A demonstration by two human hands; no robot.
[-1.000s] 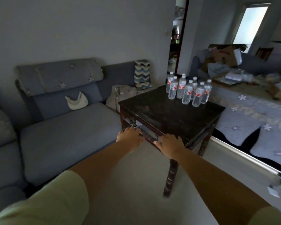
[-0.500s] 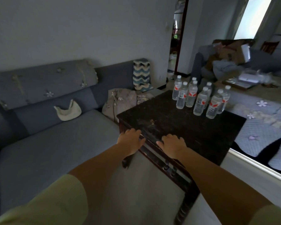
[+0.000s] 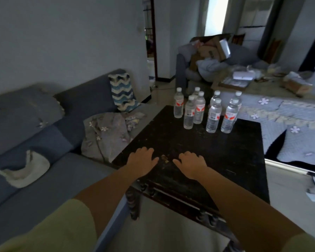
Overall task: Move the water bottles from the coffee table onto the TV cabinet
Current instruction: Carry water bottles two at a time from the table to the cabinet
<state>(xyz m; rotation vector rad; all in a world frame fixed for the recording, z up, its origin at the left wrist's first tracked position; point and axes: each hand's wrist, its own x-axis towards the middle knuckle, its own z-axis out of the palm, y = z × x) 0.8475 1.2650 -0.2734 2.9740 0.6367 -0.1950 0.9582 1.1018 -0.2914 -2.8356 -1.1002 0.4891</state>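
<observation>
Several clear water bottles [image 3: 199, 110] with red-and-white labels and white caps stand in a cluster at the far end of the dark wooden coffee table [image 3: 235, 153]. My left hand [image 3: 141, 161] and my right hand [image 3: 192, 165] reach forward, palms down, over the near part of the tabletop, side by side. Both hands have relaxed, slightly spread fingers and hold nothing. The bottles are well beyond my fingertips. No TV cabinet is in view.
A blue-grey sofa [image 3: 49, 171] runs along the left, with a grey cloth [image 3: 105, 135] and a zigzag-patterned cushion [image 3: 123, 91] near the table. A quilted cover with flowers [image 3: 284, 124] lies to the right. A cluttered armchair [image 3: 213, 59] stands behind, beside a doorway.
I have come closer to the table and look down on it more. Both hands have moved from the table's near edge forward over its top, towards the bottles.
</observation>
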